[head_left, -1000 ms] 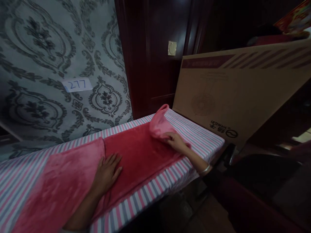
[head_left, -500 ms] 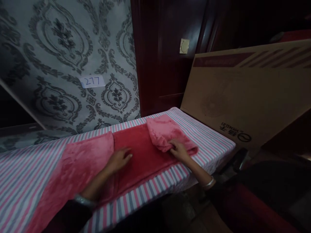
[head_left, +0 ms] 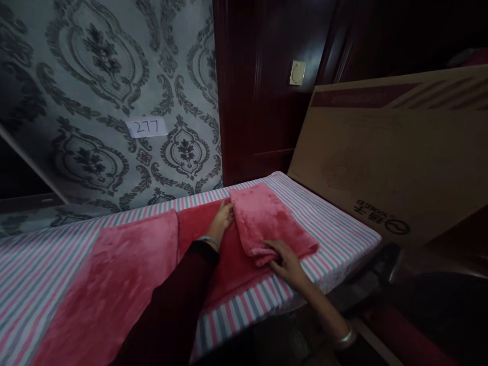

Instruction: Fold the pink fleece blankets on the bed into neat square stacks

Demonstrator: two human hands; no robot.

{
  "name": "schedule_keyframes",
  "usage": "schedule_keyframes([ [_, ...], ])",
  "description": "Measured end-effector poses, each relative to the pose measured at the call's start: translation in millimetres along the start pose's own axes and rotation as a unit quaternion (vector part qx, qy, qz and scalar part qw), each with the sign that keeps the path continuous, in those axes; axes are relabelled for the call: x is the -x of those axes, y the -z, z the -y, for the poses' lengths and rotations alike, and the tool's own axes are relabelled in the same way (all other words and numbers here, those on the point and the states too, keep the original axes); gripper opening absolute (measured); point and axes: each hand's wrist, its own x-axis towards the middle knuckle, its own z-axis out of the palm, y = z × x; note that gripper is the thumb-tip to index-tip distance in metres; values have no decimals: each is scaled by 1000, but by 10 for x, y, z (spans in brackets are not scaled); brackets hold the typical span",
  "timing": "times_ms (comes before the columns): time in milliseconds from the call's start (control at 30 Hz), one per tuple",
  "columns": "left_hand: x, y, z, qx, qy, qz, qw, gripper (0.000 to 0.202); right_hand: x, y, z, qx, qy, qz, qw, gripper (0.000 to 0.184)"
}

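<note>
A pink and red plush blanket (head_left: 114, 264) lies across the striped cloth, its left part pale pink and its middle deep red. At the right its end is turned back over the red part as a pink flap (head_left: 267, 213). My left hand (head_left: 224, 218) has its fingers closed at the far left corner of this flap. Down at the flap's near corner, where the plush is bunched, my right hand (head_left: 287, 262) pinches the edge between thumb and fingers. Each wrist wears a silver bracelet.
The striped cloth (head_left: 331, 218) covers a long table against patterned wallpaper (head_left: 107, 81). A paper marked 277 (head_left: 148, 127) is stuck on the wall. Behind stands a dark red door (head_left: 259, 91); a large cardboard box (head_left: 389, 147) leans at the right.
My left hand has moved away and to the right, from over the red middle to the flap's far corner. My right hand has drawn the near corner toward me, and the flap lies flatter.
</note>
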Motion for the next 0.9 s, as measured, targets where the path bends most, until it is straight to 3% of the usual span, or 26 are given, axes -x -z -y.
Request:
schedule_keyframes([
  [200,-189,-56,-85,-105,-59,-16,993,57,-81,56,145,26,39,-51,998,52],
  [333,-95,171,-178,-128,-104,-69,984,56,-81,69,354,13,88,-75,993,54],
  [433,46,386,-150,-147,-84,-93,981,53,2,-36,431,7,109,-42,993,51],
  [533,98,486,-97,-156,-67,-103,980,53,86,-141,423,27,107,-6,994,49],
  [767,-8,361,-78,-165,-102,-127,973,63,93,-129,444,34,99,-33,994,51],
  [900,60,405,-58,-193,-101,-143,966,51,116,-145,483,60,101,1,993,46],
])
